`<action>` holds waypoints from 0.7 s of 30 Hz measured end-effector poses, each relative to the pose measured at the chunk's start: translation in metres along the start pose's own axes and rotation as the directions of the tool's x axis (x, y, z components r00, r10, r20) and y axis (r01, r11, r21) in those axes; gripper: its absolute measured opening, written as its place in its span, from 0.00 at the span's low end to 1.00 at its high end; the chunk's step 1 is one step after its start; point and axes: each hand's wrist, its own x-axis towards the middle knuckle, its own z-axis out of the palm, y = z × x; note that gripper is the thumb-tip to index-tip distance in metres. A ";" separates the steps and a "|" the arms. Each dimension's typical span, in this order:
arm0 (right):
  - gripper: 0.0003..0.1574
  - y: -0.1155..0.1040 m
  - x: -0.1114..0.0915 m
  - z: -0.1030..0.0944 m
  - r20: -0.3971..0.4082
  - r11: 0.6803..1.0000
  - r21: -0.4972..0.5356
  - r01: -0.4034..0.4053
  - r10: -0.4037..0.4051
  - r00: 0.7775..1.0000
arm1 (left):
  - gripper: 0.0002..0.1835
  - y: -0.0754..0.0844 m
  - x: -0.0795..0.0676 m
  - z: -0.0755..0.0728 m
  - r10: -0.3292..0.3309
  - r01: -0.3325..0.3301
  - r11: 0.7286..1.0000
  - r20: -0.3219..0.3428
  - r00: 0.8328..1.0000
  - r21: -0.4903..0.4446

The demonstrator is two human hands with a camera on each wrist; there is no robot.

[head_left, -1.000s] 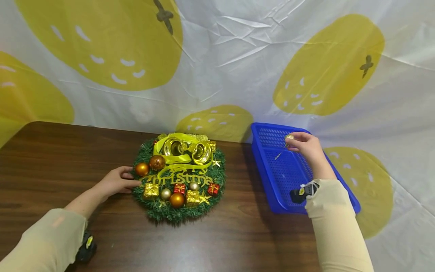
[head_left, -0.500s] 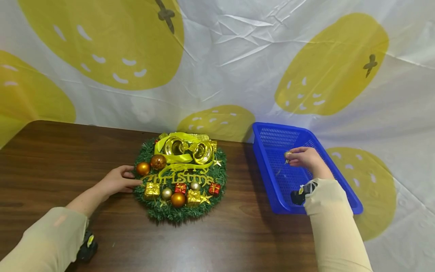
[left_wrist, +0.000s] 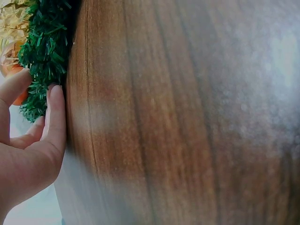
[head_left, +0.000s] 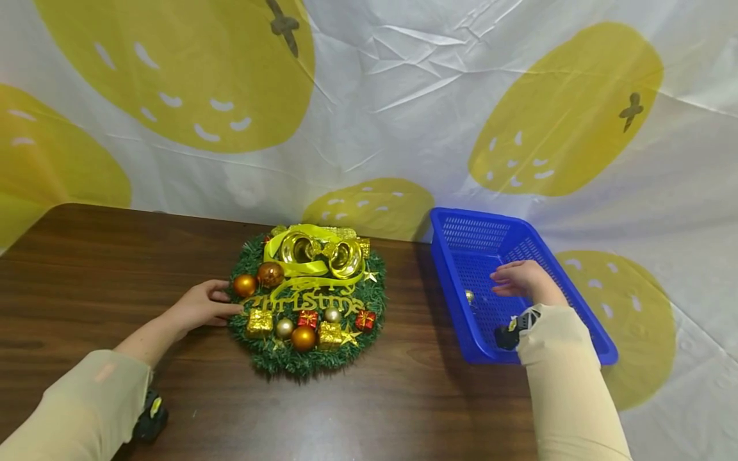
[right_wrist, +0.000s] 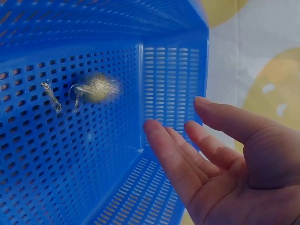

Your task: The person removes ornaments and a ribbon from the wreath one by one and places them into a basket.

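Observation:
A green Christmas wreath [head_left: 375, 275], dressed with gold bells, ribbon, baubles, small gift boxes and gold lettering, lies on the table. My left hand [head_left: 198, 304] holds its left edge; in the left wrist view, the thumb and fingers [left_wrist: 56, 110] sit on either side of the green tinsel [left_wrist: 47, 47]. Over the blue plastic basket [head_left: 450, 307], my right hand [head_left: 524, 280] is held with fingers extended and nothing in them. A small gold bauble [right_wrist: 96, 89] with a cord lies on the basket's floor, beside a short twisted gold piece [right_wrist: 51, 97].
The dark wooden table [head_left: 403, 410] carries the wreath in the middle and the basket at the right. A white cloth with yellow fruit prints [head_left: 375, 128] hangs behind the table and along its right side.
The right hand has lowered into the basket and let go of the gold bauble, which now lies inside at the left. The left hand stays at the wreath's edge.

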 end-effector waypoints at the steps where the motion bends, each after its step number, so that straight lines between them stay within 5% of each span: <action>1: 0.28 -0.001 -0.001 0.000 -0.005 1.000 -0.006 -0.003 0.002 1.000 | 0.45 0.000 0.000 0.000 0.000 0.000 1.000 0.002 1.000 0.002; 9: 0.38 -0.020 -0.002 0.006 -0.013 0.995 -0.033 0.093 -0.094 0.996 | 0.45 0.001 -0.001 -0.001 0.002 -0.002 1.000 0.003 1.000 0.013; 21: 0.37 -0.050 -0.013 0.031 0.044 0.977 0.081 0.197 -0.201 0.979 | 0.46 0.000 -0.001 0.000 0.009 -0.009 1.000 0.012 1.000 0.006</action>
